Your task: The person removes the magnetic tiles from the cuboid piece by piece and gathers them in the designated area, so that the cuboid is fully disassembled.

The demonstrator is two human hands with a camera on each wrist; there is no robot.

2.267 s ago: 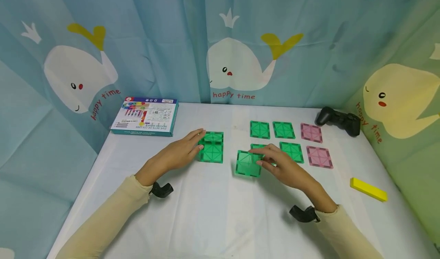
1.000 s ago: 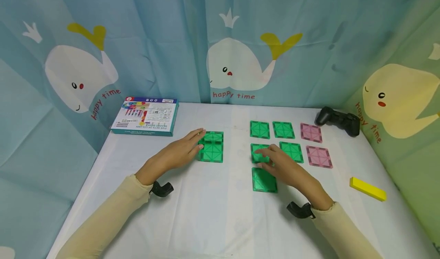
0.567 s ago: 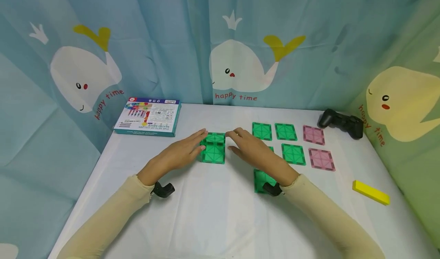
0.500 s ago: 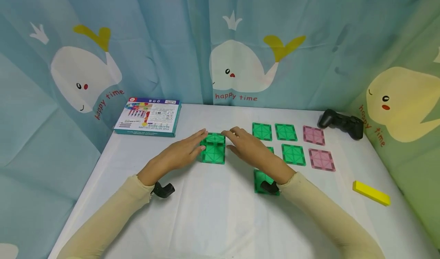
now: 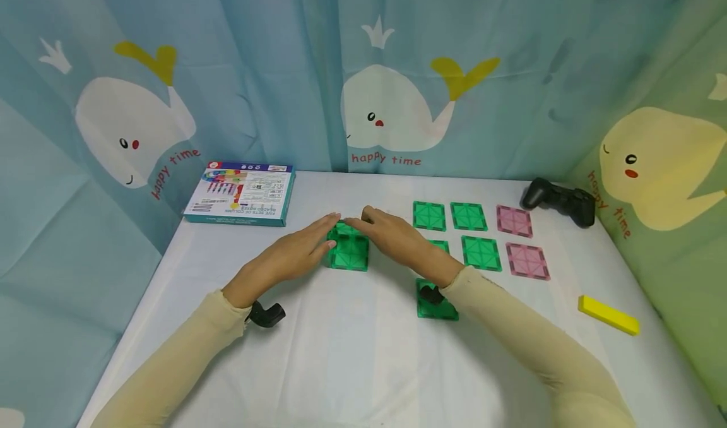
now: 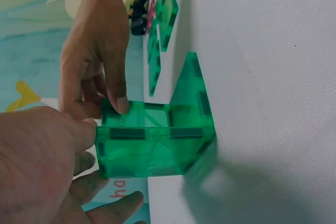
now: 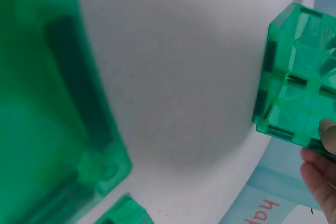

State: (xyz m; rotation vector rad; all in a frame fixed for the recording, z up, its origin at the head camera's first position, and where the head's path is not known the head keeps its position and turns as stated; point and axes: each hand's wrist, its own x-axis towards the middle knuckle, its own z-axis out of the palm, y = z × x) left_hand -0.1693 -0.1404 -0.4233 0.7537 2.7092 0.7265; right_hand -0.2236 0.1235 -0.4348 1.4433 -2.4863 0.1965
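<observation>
At the table's middle stands a small structure of green magnetic tiles (image 5: 349, 259), with upright tiles joined to one lying flat. My left hand (image 5: 284, 264) rests against its left side with fingers fairly straight. In the left wrist view, the left fingers (image 6: 86, 192) reach along the outside of an upright tile (image 6: 152, 148). My right hand (image 5: 397, 238) is at the structure's top, pinching the rear upright tile, thumb on one face and fingers behind. The right wrist view has that thumb (image 7: 328, 132) laid on the green face.
Beneath the right wrist lies a loose green tile (image 5: 437, 308). Several green tiles (image 5: 481, 253) and pink tiles (image 5: 528, 261) lie right. A game controller (image 5: 559, 202), a yellow block (image 5: 609, 315) and a flat box (image 5: 240, 193) lie farther out. A curtain (image 5: 307, 87) hangs behind.
My right hand set a green tile down at the front of the loose tiles, then moved left to the structure and took hold of it. The left hand stays in place.
</observation>
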